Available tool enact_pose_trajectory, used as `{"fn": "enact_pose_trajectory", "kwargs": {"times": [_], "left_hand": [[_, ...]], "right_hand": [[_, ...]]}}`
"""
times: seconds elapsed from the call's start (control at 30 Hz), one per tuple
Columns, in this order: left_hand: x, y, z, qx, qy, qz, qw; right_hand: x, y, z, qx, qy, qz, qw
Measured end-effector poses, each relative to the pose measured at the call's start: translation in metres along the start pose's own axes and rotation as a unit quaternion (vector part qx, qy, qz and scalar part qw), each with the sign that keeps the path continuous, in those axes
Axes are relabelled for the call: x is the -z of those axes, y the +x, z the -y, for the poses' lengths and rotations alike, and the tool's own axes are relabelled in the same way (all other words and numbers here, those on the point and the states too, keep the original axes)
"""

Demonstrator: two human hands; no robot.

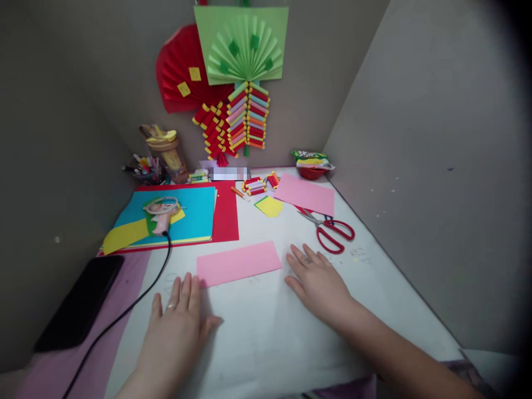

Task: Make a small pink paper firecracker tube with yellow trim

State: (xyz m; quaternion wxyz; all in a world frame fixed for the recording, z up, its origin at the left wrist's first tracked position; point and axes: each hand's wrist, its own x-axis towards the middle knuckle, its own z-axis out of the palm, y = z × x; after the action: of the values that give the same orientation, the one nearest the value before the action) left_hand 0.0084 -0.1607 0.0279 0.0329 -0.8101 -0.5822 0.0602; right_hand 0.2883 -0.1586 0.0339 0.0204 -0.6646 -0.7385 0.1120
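A pink paper strip (239,264) lies flat on the white table covering (266,332), between my two hands. My left hand (177,318) is open, palm down, with its fingertips at the strip's lower left corner. Past the strip's right end, my right hand (313,277) rests with fingers outstretched and nothing in it. Just beyond its fingertips are red-handled scissors (326,228), their blades pointing to the upper left. A larger pink sheet (307,194) lies behind the scissors.
At left, a pink glue gun (162,219) with a black cord sits on stacked blue paper (195,210). A black phone-like slab (81,303) lies nearer. Yellow paper (270,206) and small paper rolls (254,186) lie behind. Paper fans (245,50) hang on the wall.
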Motion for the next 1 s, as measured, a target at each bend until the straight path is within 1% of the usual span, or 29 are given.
{"fn": "enact_pose_trajectory", "kwargs": {"times": [0.03, 0.07, 0.1, 0.13, 0.17, 0.2, 0.27, 0.3, 0.37, 0.4, 0.47, 0.57, 0.67, 0.73, 0.8, 0.87, 0.93, 1.0], "left_hand": [[0.001, 0.005, -0.005, -0.009, -0.002, -0.029, 1.0], [0.001, 0.011, -0.01, -0.038, -0.012, -0.055, 0.998], [0.001, 0.019, -0.015, -0.083, -0.03, -0.07, 0.994], [-0.001, 0.028, -0.02, -0.142, -0.05, -0.067, 0.986], [-0.003, 0.038, -0.023, -0.184, -0.068, -0.061, 0.979], [-0.006, 0.047, -0.026, -0.198, -0.082, -0.055, 0.975], [-0.014, 0.061, -0.026, -0.192, -0.09, -0.045, 0.976], [-0.018, 0.065, -0.024, -0.189, -0.089, -0.043, 0.977], [-0.025, 0.066, -0.017, -0.18, -0.083, -0.049, 0.979], [-0.028, 0.064, -0.012, -0.173, -0.078, -0.054, 0.98], [-0.032, 0.058, -0.003, -0.153, -0.069, -0.063, 0.984], [-0.03, 0.05, 0.01, -0.129, -0.063, -0.062, 0.988], [-0.018, 0.053, 0.016, -0.114, -0.082, -0.045, 0.989], [-0.007, 0.061, 0.017, -0.105, -0.109, -0.028, 0.988], [0.004, 0.071, 0.019, -0.11, -0.143, -0.011, 0.983], [0.013, 0.081, 0.021, -0.125, -0.172, 0.013, 0.977], [0.018, 0.09, 0.023, -0.149, -0.188, 0.042, 0.97], [0.021, 0.098, 0.025, -0.169, -0.195, 0.061, 0.964]], "right_hand": [[0.002, 0.003, 0.007, 0.019, 0.011, -0.008, 1.0], [0.003, 0.008, 0.017, 0.052, 0.026, -0.015, 0.998], [0.002, 0.015, 0.028, 0.101, 0.044, -0.018, 0.994], [-0.001, 0.023, 0.039, 0.144, 0.06, -0.018, 0.988], [-0.005, 0.031, 0.05, 0.174, 0.072, -0.015, 0.982], [-0.011, 0.041, 0.058, 0.185, 0.079, -0.009, 0.979], [-0.022, 0.057, 0.066, 0.181, 0.077, 0.012, 0.98], [-0.026, 0.063, 0.066, 0.184, 0.072, 0.024, 0.98], [-0.032, 0.068, 0.056, 0.184, 0.064, 0.035, 0.98], [-0.034, 0.067, 0.048, 0.174, 0.061, 0.034, 0.982], [-0.034, 0.062, 0.03, 0.129, 0.052, 0.024, 0.99], [-0.032, 0.053, 0.004, 0.066, 0.043, 0.022, 0.997], [-0.026, 0.053, -0.011, 0.049, 0.055, 0.019, 0.997], [-0.018, 0.057, -0.012, 0.048, 0.072, 0.002, 0.996], [-0.01, 0.063, -0.008, 0.042, 0.085, -0.016, 0.995], [-0.005, 0.07, -0.001, 0.037, 0.104, -0.01, 0.994], [-0.004, 0.075, 0.003, 0.036, 0.142, 0.004, 0.989], [-0.008, 0.077, 0.003, 0.033, 0.201, -0.002, 0.979]]}}
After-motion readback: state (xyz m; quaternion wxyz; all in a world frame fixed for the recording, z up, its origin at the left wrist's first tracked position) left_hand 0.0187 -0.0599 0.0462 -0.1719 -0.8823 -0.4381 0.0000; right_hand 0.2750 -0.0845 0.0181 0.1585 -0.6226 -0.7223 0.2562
